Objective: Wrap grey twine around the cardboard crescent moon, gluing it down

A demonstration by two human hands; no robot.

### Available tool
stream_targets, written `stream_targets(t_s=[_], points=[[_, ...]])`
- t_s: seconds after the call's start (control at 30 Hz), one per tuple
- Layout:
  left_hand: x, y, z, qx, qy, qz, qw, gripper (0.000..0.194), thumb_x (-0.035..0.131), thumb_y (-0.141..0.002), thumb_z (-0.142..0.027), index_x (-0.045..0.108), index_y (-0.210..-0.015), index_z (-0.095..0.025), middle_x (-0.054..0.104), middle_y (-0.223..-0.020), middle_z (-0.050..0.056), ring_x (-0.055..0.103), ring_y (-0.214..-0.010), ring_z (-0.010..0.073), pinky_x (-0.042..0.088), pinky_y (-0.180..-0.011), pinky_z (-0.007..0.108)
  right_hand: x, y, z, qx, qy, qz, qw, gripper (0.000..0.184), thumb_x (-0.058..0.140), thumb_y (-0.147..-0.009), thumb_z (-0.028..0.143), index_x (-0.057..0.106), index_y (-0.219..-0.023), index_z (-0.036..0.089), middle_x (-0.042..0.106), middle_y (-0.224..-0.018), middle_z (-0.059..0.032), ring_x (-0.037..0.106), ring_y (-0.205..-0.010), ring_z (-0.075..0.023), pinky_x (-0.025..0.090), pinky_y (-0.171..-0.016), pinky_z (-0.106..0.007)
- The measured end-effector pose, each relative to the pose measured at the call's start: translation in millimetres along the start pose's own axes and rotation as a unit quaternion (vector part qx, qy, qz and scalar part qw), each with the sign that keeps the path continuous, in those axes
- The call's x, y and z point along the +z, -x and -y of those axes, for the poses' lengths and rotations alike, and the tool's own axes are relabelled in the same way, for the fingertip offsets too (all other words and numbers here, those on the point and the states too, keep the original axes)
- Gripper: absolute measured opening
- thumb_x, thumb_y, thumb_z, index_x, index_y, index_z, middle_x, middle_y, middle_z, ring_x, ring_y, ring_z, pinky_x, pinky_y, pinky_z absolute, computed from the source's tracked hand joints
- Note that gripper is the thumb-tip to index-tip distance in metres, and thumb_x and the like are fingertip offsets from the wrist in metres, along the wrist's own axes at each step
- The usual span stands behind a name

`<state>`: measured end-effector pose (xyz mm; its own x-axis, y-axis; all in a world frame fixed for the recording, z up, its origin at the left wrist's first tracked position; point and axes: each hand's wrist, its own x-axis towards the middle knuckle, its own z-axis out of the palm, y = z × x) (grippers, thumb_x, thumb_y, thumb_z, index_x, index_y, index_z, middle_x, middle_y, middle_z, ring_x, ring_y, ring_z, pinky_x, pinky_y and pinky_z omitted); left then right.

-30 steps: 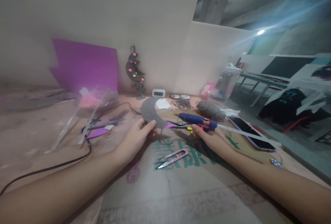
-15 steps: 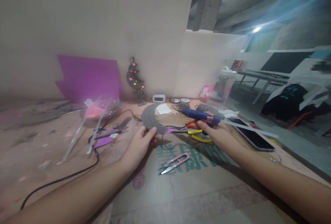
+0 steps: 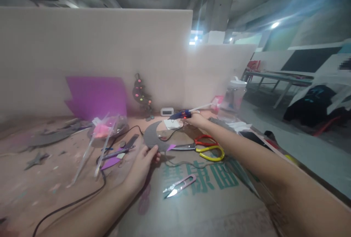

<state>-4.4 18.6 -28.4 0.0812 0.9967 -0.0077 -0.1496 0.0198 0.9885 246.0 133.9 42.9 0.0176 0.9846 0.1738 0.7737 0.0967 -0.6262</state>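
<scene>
Lying at far left, well apart from the left grip (image 3: 145,160), a gray star (image 3: 36,160) rests on the pinkish counter (image 3: 19,184). Behind it, a purple sheet (image 3: 97,92) leans on the pale wall (image 3: 95,43). Left of the left grip come a clear bowl (image 3: 122,125) with something pink in it, two clear sticks (image 3: 83,160) slanting down from it, a black cord (image 3: 71,202) and a purple scrap (image 3: 109,160). Beyond the left grip, a dark ornament (image 3: 139,92) with colored dots stands upright near the wall.

The left grip is narrow, thumb over fingers, pinching the lower edge of a gray crescent (image 3: 150,136); its upper horn points away. Whether the crescent touches the counter is hard to tell. Farther back is a small white clock (image 3: 167,112), with white paper (image 3: 172,124) in front.

Right of the left grip and closer to the viewer lie pink snips (image 3: 188,181), blades pointing left. Scissors (image 3: 210,153) with red and yellow handles lie between the snips and the right grip (image 3: 199,120).

The right grip is closed around a blue glue gun (image 3: 179,115), nozzle pointing left above the paper, red light on. Right of this grip are a clear jar (image 3: 236,96) and, nearer, a dark phone (image 3: 255,139), partly hidden by the forearm.
</scene>
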Motion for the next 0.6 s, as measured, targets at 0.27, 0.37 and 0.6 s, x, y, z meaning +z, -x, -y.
stream_targets(t_s=[0.27,0.37,0.6], points=[[5.9,-2.0,-5.8,-0.021,0.023,-0.022,0.999,0.043,0.074,-0.068,-0.054,0.056,-0.073,-0.016,0.061,-0.064,-0.001,0.054,-0.057,0.0108,0.042,-0.057,0.023,26.5,-33.3,-16.6,-0.02,0.026,0.115,0.993,0.033,0.059,-0.094,0.035,0.059,-0.12,0.015,0.062,-0.118,-0.0081,0.063,-0.1,-0.0213,0.055,-0.084,-0.041],[7.1,-1.9,-7.2,-0.033,0.037,-0.02,0.999,0.046,0.075,-0.064,-0.056,0.056,-0.076,-0.015,0.06,-0.063,-0.002,0.053,-0.056,0.0098,0.041,-0.055,0.022,28.6,-32.5,-23.5,-0.017,0.033,0.126,0.991,0.032,0.059,-0.094,0.034,0.059,-0.119,0.015,0.062,-0.117,-0.0082,0.064,-0.098,-0.0201,0.056,-0.083,-0.04],[7.7,-2.1,-7.9,-0.019,0.054,0.007,0.998,0.045,0.074,-0.066,-0.055,0.054,-0.073,-0.015,0.061,-0.062,-0.001,0.053,-0.055,0.0094,0.041,-0.055,0.022,20.9,-25.4,-35.8,-0.042,0.052,0.037,0.997,0.031,0.065,-0.088,0.031,0.065,-0.113,0.013,0.07,-0.11,-0.0094,0.066,-0.102,-0.0236,0.051,-0.092,-0.04]])
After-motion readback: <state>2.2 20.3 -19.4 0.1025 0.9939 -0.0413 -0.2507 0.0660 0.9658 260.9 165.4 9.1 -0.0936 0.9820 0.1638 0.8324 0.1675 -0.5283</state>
